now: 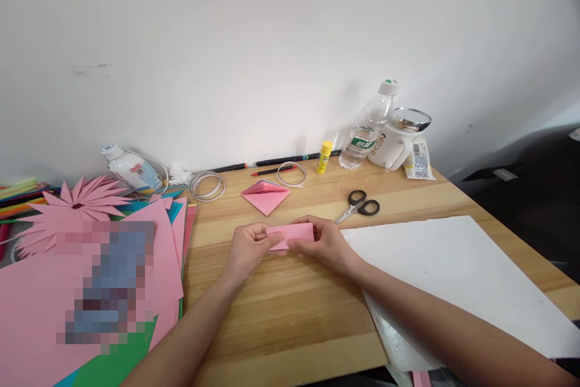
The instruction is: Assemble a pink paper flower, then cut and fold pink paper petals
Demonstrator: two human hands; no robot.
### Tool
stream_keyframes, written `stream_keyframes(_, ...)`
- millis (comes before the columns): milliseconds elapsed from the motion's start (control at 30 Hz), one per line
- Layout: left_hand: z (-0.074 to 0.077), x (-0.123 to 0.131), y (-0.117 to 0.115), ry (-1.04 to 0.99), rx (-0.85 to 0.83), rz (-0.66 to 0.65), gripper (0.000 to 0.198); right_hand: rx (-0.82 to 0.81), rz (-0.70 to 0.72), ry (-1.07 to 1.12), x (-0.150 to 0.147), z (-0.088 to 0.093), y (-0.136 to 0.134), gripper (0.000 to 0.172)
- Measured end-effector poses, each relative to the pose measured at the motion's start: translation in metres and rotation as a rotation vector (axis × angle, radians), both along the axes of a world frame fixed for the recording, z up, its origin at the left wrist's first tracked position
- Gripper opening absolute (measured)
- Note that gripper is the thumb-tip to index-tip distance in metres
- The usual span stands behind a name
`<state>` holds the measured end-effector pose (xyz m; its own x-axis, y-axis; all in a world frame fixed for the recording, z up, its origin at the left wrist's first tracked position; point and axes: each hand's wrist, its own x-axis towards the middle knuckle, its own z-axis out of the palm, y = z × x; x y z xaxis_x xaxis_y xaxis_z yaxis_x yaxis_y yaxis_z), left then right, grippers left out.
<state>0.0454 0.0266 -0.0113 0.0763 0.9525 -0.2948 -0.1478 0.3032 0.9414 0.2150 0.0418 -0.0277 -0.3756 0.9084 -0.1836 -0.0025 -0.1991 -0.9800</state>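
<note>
Folded pink slip (296,232): smooth, matt paper
Tabletop (281,326): grained wood, slight sheen
Scissors (348,213): bare metal blades, black plastic handles
Water bottle (361,142): clear, glossy plastic
Mug lid (411,117): mirror-bright, metallic
Glue stick (323,157): smooth plastic

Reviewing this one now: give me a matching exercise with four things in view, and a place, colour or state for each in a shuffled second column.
1. Scissors
2. Pink strip
3. Mug
4. Glue stick

A. Held by the left hand and right hand
B. Yellow, standing upright
C. Black-handled, lying flat
D. White, just right of the bottle in the picture

Pairs: 1-C, 2-A, 3-D, 4-B
</note>
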Motion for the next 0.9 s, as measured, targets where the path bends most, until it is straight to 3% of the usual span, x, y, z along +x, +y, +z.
stream_keyframes(200, 0.0018, -0.0006, -0.0006, 0.037, 0.031, 0.052, 0.022, -0.034, -0.046, 0.036, -0.0026, -0.0013, 0.0001, 0.033)
stream_keyframes(900, 0.0026, 0.0002, -0.0001, 0.008, -0.010, 0.049, 0.026, -0.038, -0.087, 0.017, -0.0028, 0.0007, -0.0003, 0.036)
